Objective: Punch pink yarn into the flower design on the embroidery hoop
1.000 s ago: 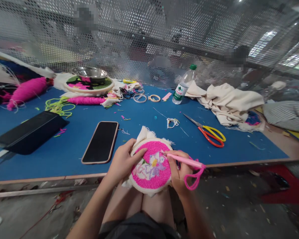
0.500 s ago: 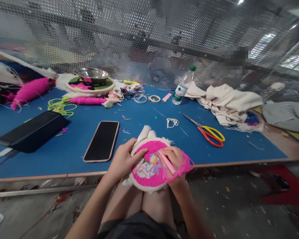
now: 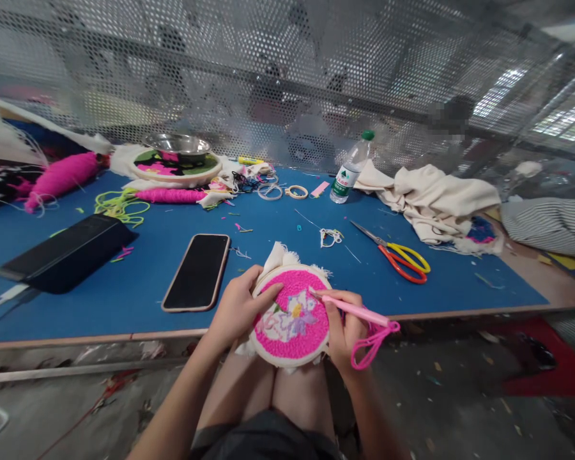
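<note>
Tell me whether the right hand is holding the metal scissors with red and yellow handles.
No, the right hand holds a slim pink pen-shaped tool, while the scissors lie on the blue tabletop.

Pink pen (image 3: 361, 312), blue tabletop (image 3: 460, 287), striped cloth (image 3: 549, 222)

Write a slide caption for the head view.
Left hand grips a round pink-stitched fabric hoop; right hand, a slim pink needle tool.

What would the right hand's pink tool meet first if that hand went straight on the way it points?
The right hand would likely bring the pink tool against the embroidered cloth; whether the tip already touches is hard to tell.
</note>
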Action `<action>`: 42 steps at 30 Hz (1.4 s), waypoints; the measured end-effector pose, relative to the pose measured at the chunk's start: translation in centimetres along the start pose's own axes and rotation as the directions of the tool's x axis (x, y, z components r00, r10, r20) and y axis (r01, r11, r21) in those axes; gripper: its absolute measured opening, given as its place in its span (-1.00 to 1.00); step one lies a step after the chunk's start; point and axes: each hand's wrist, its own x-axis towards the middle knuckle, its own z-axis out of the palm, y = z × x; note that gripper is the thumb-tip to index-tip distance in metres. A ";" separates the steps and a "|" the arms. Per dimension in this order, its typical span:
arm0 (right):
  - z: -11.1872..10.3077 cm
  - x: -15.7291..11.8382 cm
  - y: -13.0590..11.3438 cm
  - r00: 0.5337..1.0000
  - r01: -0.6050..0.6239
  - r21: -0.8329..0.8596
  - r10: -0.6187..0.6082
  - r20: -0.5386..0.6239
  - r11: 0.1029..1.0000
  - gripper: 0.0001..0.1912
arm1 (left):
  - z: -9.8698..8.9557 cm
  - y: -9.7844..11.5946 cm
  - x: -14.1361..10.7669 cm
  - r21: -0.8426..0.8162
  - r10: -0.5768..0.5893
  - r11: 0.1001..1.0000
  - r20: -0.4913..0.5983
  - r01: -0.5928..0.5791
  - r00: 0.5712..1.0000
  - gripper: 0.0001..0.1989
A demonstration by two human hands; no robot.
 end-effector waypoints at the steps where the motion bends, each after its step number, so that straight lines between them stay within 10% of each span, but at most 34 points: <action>1: 0.0 -0.1 0.0 1.000 0.003 -0.007 -0.003 -0.002 1.000 -0.89 | 0.0 0.0 0.0 0.001 0.001 1.000 -0.002 -0.001 1.000 -0.76; 16: 0.0 3.1 -0.3 0.954 0.031 -0.119 0.006 0.300 0.992 -0.91 | -0.1 -0.3 -0.1 0.066 0.063 0.996 -0.004 -0.062 0.998 -0.68; 27: -0.4 1.0 1.7 0.999 0.003 0.033 -0.005 0.047 0.999 -0.87 | 0.0 -0.3 0.0 0.029 0.013 0.999 0.003 -0.013 1.000 -0.70; 42: -2.2 2.7 1.4 0.933 -0.109 0.101 0.067 0.353 0.989 -0.81 | 0.0 -0.5 0.0 0.040 0.005 0.999 0.004 -0.005 1.000 -0.68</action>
